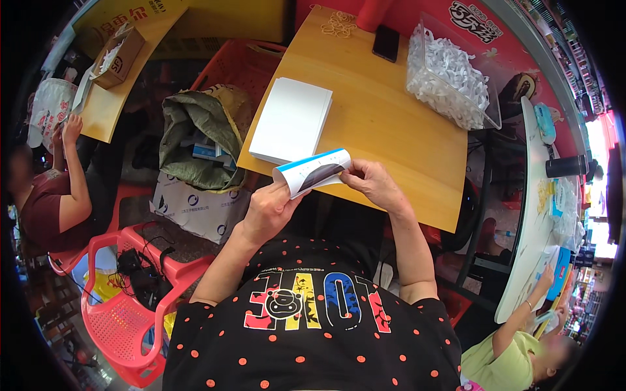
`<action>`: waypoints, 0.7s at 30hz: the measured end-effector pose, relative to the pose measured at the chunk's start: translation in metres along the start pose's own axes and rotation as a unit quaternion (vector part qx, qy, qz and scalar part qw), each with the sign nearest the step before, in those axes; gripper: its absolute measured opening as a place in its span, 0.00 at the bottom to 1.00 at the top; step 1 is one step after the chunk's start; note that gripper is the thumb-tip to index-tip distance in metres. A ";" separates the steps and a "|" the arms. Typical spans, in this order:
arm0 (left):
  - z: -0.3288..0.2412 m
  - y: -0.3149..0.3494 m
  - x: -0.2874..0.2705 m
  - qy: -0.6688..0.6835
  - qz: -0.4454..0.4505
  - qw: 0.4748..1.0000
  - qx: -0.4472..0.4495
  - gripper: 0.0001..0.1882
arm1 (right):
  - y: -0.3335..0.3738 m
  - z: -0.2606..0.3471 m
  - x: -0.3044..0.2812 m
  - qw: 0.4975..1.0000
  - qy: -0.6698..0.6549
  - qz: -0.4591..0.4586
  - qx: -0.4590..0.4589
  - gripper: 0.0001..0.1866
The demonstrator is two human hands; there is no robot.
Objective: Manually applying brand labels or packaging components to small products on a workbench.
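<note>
A curled printed sheet [313,171], white with a blue band and a dark picture, is held between my two hands just over the table's near edge. My left hand [268,210] is closed round its left end, the thumb pressed along it. At the other end my right hand [373,184] pinches the sheet's edge between thumb and fingers. Right behind the sheet lies a neat stack of white paper [291,117] on the wooden table [378,111]. Whether the curled piece is one sheet or several, I cannot tell.
A bin of white paper strips [450,78], a black phone [386,43] and rubber bands [339,24] sit at the table's far side. Left stand an open green sack [179,137] and a red chair [124,306] with black cables. Other people work at both sides.
</note>
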State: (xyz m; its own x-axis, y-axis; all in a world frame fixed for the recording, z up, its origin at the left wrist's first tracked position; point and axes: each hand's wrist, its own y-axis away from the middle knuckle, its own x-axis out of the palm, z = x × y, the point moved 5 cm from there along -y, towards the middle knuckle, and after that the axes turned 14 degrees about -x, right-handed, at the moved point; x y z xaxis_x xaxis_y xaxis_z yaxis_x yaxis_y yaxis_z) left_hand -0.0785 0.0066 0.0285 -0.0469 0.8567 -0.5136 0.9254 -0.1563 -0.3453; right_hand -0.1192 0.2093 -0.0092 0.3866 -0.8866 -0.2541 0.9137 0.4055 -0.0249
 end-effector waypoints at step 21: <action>0.005 -0.004 0.009 0.005 -0.004 1.000 -0.018 0.12 | 0.023 0.048 0.005 0.952 0.192 -0.126 -0.203 0.20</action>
State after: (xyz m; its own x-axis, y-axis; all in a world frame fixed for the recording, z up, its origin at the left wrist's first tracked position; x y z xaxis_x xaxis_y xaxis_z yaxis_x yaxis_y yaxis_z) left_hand -0.0848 0.0124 0.0213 -0.0518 0.8625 -0.5034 0.9380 -0.1310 -0.3209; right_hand -0.0904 0.2031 0.0355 0.0154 -0.8519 -0.5234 0.8174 0.3122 -0.4842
